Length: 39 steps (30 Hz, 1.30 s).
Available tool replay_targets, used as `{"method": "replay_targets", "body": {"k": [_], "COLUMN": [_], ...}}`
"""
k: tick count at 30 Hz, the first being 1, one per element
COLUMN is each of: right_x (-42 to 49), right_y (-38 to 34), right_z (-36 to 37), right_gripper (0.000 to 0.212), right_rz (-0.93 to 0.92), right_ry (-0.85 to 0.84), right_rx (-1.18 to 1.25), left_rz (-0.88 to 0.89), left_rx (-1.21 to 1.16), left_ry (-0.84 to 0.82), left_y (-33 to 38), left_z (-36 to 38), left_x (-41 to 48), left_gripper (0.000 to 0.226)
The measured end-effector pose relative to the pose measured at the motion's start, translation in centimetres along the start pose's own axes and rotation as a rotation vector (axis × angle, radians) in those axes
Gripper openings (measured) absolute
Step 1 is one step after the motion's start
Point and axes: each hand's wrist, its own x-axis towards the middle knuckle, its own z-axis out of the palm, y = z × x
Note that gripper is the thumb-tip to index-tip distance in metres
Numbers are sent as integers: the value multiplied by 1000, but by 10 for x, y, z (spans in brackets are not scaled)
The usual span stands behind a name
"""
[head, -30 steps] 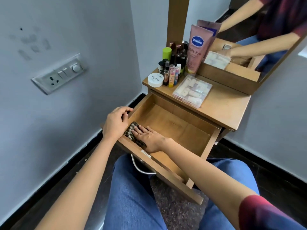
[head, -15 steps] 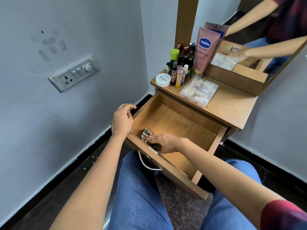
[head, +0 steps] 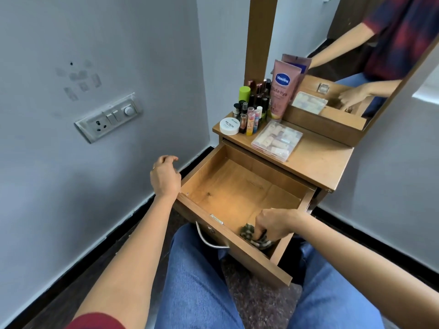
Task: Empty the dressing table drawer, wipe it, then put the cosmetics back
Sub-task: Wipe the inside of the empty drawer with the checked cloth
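A grey wall (head: pixel 95 162) fills the left of the frame, with a switch plate (head: pixel 109 117) at left centre. At upper right a wooden table (head: pixel 316 160) stands under a mirror (head: pixel 356 55). The drawer (head: pixel 237 191) is pulled out toward the lower centre, over the person's jeans (head: pixel 197 281), and its metal handle (head: pixel 209 241) hangs from the front panel. Its wooden floor is bare apart from a few dark specks and the cloth (head: pixel 249 233).

The right hand (head: pixel 273 224) is in the drawer's lower right corner, fingers curled down around the dark patterned cloth and bunching it against the floor beside the front panel. The left hand (head: pixel 165 179) is at the drawer's left corner, fingers loosely curled and holding nothing. I cannot tell whether it touches the wood.

The cosmetics are all on the table top. A white jar (head: pixel 229 126) sits at the left edge. Small bottles (head: pixel 251 108) cluster just behind it, and a pink tube (head: pixel 281 91) stands upright against the mirror. A clear box (head: pixel 276 141) lies flat near the table's front edge.
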Motion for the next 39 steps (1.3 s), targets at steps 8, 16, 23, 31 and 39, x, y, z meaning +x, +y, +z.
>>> {"method": "replay_targets", "body": {"k": [8,16,23,31,39], "right_x": [23,112,128,106,83], "right_y": [9,-68,-69,-53,-37], "right_z": [-53,-61,-54,-37,-40], "right_gripper": [59,77,72,69,73], "right_rz": [-25,-198,-411,-351,-261], "right_ry": [444,763,624,455,227], "right_rx": [532,407,253,332,408], "left_rz": [-244,-307,-335,-329,-279], "left_rx": [-257,-398,-462,-452,-273], "left_ry": [53,115,174,171,190], "left_y": [-18,-23,-22,-23,-17], "left_z": [11,18,22,22,18], "left_x": [5,9,11,7,5], "left_gripper": [40,36,32,31,29]}}
